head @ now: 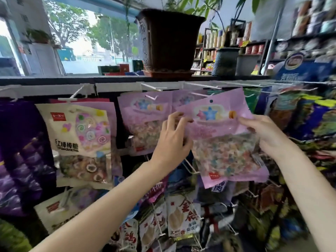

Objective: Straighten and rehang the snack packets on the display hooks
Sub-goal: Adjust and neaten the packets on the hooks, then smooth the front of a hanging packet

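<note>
While your left hand (171,140) and right hand (267,135) pinch the pink packet's (223,137) side edges off the rack, level it and line its punched hole (211,101) with the white hook (200,94) behind.

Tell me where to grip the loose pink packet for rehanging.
Grip the pink packet by its flat upper side edges, one hand from each side, as the left hand and right hand do now. That probably keeps the hang hole clear and avoids the bulging candy-filled lower half.

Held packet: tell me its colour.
The packet is pink, with a blue star on its label and multicoloured sweets showing through; head view.
</note>
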Tool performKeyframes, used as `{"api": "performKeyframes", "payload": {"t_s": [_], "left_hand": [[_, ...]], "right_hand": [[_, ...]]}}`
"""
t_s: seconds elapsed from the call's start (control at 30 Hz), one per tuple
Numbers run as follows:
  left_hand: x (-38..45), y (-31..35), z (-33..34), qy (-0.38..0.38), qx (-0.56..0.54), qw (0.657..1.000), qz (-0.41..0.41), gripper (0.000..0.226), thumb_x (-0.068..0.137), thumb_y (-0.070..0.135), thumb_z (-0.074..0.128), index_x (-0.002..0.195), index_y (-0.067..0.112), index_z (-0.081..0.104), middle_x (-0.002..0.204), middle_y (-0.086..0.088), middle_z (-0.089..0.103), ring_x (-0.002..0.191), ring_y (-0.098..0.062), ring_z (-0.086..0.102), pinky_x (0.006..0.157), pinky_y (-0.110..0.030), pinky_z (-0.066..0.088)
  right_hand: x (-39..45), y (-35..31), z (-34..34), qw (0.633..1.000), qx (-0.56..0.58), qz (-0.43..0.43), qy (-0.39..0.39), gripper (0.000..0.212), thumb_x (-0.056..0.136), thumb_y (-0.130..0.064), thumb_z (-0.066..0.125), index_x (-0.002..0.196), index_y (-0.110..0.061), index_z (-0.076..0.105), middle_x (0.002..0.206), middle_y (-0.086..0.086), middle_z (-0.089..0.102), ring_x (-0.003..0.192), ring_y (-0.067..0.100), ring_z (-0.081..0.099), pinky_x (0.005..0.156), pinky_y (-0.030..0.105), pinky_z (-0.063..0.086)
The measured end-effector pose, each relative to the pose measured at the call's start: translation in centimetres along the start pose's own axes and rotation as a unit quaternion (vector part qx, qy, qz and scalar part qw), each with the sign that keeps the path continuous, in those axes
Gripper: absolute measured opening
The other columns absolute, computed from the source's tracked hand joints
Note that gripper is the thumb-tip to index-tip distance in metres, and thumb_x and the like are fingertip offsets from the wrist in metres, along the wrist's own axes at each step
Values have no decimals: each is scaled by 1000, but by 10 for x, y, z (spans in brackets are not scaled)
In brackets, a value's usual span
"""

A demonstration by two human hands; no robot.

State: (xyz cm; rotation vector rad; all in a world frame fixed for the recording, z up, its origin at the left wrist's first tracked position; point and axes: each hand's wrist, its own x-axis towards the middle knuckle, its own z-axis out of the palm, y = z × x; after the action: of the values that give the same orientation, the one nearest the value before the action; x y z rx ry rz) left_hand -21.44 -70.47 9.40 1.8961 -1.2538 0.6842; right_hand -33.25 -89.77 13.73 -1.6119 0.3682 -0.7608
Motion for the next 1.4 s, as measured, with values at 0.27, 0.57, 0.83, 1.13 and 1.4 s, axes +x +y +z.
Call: {"api": "performKeyframes", "payload": {"t_s": [0.27, 0.57, 0.83, 1.13, 1.4], "left_hand": [[54, 25, 45, 78, -54, 995, -42, 38, 87, 3, 56, 121, 17, 52, 130, -5, 32, 95, -7, 46, 84, -13, 39], [69, 21, 68, 153, 36, 986, -58, 45, 85, -5, 55, 127, 11, 55, 126, -15, 37, 84, 10, 33, 85, -10, 34], [85, 2, 76, 103, 109, 985, -87, 40, 87, -2, 55, 126, 6, 55, 129, -21, 37, 89, -30, 57, 81, -34, 49], [97, -25, 77, -1, 276, 948, -160, 53, 85, -1, 47, 133, 22, 47, 148, -17, 15, 125, -43, 24, 100, -52, 27], [43, -68, 35, 0, 258, 953, -160, 34, 78, 3, 59, 111, 10, 65, 132, -17, 43, 112, -40, 43, 88, -51, 42]], "right_hand": [[54, 28, -36, 998, 44, 22, -25, 10, 86, -5, 59, 81, -7, 68, 58, -2, 68, 54, 10, 62, 57, 17, 45], [98, 43, -29, 990, 106, 23, -90, 9, 85, -5, 59, 80, -6, 66, 61, -1, 69, 55, 12, 65, 57, 21, 51], [116, 57, -17, 988, 91, 73, -105, 8, 85, -10, 61, 80, -8, 67, 64, 4, 68, 61, 20, 62, 63, 28, 49], [95, 58, 15, 832, -406, -350, 143, 62, 83, -20, 66, 132, 3, 36, 134, 20, 39, 123, 31, 40, 101, 39, 36], [98, 88, 59, 765, -427, -459, 148, 38, 79, -1, 55, 116, -10, 47, 129, 12, 31, 117, 32, 34, 97, 50, 33]]}}
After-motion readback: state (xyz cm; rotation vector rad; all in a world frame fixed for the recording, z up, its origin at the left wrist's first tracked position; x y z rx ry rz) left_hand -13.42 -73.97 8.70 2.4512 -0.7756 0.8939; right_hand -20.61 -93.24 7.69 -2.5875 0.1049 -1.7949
